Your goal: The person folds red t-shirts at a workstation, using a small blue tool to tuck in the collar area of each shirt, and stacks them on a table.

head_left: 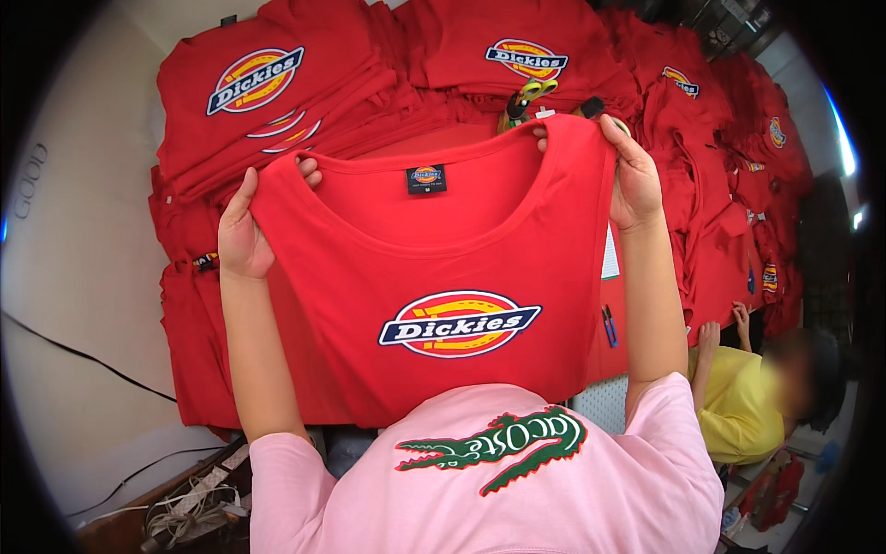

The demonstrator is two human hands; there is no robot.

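Observation:
A red sleeveless top [425,254] with a wide round neckline hangs spread between my two hands. Its chest bears an oval printed emblem in yellow, red, white and dark blue, and a small dark label sits inside the back neck. My left hand [247,224] grips one shoulder strap, the thumb in front and the fingertips showing inside the neckline. The other strap is pinched in my right hand [635,180], whose fingers are partly hidden behind the cloth. The lower part of the top drops out of sight behind my pink shirt.
Stacks of folded red tops [268,138] line the far side, with more piles [711,185] on the right. Yellow-handled scissors [537,90] stand beyond the neckline. Two pens [609,326] lie near my right forearm. A person in yellow [743,406] is at the right; tangled cables [189,512] lie lower left.

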